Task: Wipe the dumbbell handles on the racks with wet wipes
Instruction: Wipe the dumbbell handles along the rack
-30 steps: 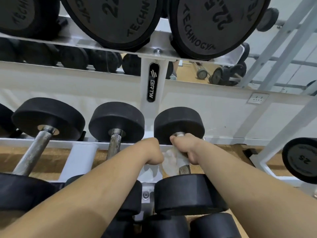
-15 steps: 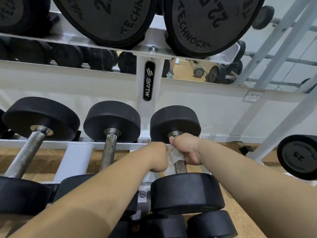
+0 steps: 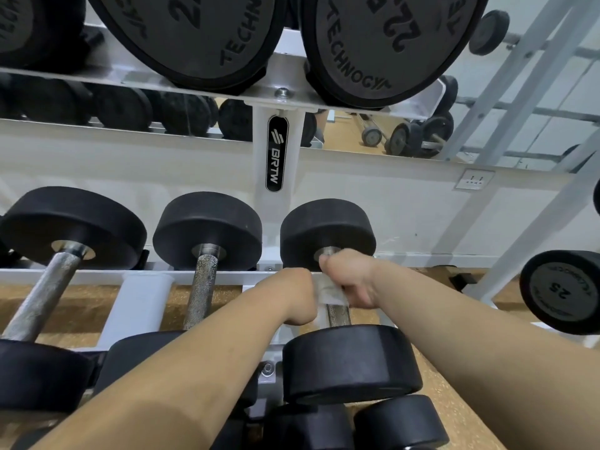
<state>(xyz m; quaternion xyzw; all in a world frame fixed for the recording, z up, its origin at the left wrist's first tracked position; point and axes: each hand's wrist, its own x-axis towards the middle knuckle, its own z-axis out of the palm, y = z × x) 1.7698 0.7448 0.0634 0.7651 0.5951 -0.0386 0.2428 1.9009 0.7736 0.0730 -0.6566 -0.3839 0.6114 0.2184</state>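
Right hand (image 3: 349, 277) clamped round the wipe (image 3: 329, 294) on the dumbbell handle (image 3: 338, 315), left hand (image 3: 292, 297) fisted just beside, grip unclear tbh

You face a white wall (image 3: 422, 216) carrying a socket plate (image 3: 474, 180); above it, what may be a mirror strip (image 3: 344, 131); speckled tan floor (image 3: 94, 310) lies below you, under even light.
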